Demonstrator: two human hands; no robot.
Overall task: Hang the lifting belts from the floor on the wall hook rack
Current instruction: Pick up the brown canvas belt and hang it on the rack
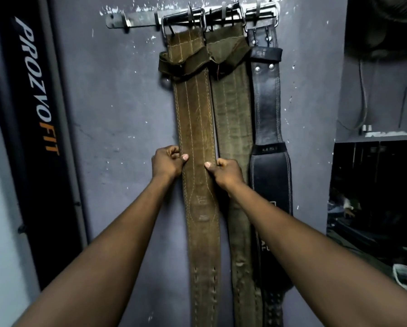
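Both hands, left hand (167,162) and right hand (224,172), pinch brown belt (197,128) edges.

brown belt (197,114) | olive belt (230,114) | black belt (267,102) | all hanging vertical, side by side, from hook rack (136,20)

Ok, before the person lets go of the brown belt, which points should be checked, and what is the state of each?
1. Buckle of the brown belt sits over a hook of the hook rack: ok.
2. The left hand grips its left edge, the right hand its right edge: ok.
3. The brown belt hangs straight against the wall: ok.
4. The olive belt and the black belt hang beside it on the rack: ok.
5. A free hook at the rack's left end: ok.
6. No belt left on the floor: cannot tell, the floor is out of view.
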